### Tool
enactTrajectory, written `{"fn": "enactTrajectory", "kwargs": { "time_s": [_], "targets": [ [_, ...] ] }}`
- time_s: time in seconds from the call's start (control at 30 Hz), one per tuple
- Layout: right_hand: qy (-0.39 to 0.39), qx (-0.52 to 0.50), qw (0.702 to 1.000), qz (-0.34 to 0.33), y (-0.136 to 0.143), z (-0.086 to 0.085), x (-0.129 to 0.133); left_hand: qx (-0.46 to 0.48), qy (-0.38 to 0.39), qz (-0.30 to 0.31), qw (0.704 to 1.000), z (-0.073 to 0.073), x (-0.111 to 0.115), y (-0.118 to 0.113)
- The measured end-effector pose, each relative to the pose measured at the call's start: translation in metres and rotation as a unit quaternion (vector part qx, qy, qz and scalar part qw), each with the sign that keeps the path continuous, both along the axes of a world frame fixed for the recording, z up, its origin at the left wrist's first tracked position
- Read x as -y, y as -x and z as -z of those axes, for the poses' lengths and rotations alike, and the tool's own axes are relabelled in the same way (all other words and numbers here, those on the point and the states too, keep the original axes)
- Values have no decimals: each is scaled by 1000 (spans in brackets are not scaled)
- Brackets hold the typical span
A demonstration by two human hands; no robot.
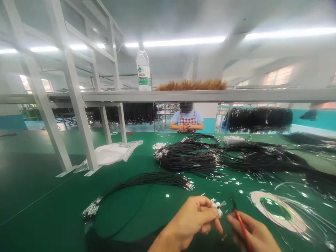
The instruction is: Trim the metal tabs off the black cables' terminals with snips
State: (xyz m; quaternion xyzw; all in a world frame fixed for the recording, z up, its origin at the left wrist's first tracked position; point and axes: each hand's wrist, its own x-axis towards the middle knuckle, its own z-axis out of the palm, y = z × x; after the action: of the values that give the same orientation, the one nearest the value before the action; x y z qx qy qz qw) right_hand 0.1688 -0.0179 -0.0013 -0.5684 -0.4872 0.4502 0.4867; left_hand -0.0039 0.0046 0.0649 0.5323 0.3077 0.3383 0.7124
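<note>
My left hand (193,218) pinches a small white piece with a wire end (222,203), whose silvery tip sticks out past the fingertips. Its exact form is partly hidden by the thumb. Held in my right hand (253,229) is a slim red-handled tool (242,224) with a dark, narrow tip; its kind is not clear. That tip points up and away, a short way right of the white piece and apart from it. A curved bundle of black cables (147,179), with bare ends at the right and silvery connectors (91,207) at the left, lies beyond my left hand.
Larger black cable heaps (189,159) spread across the green table (52,203), among scattered white scraps. A white reel (296,224) lies at right. Shelf posts (78,105), a plastic bag (112,152) and a water bottle (144,71) stand left. Opposite sits a person in a checked apron (187,120).
</note>
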Motion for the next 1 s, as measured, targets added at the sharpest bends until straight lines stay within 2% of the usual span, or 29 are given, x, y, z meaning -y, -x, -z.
{"fn": "enactTrajectory", "kwargs": {
  "time_s": [0.07,0.23,0.4,0.6,0.83,0.9,1.0],
  "targets": [
    [-8,-74,997,35,1,-7,3,-42,-24,-30,998,3,1,-6],
    [-16,-154,986,56,4,-18,10,-91,-45,-24,995,15,2,-13],
    [4,-145,988,44,9,-21,13,-102,-42,-9,994,21,3,-14],
    [-10,-133,991,34,12,-22,18,-86,-33,18,996,21,3,-13],
    [-10,-144,989,-10,9,-23,21,-73,-2,113,991,17,3,-8],
    [1,-153,988,7,6,-23,19,-85,-36,66,993,18,4,-10],
    [20,-170,985,36,-1,-22,14,-138,-142,-67,978,19,7,-16]
  ]
}}
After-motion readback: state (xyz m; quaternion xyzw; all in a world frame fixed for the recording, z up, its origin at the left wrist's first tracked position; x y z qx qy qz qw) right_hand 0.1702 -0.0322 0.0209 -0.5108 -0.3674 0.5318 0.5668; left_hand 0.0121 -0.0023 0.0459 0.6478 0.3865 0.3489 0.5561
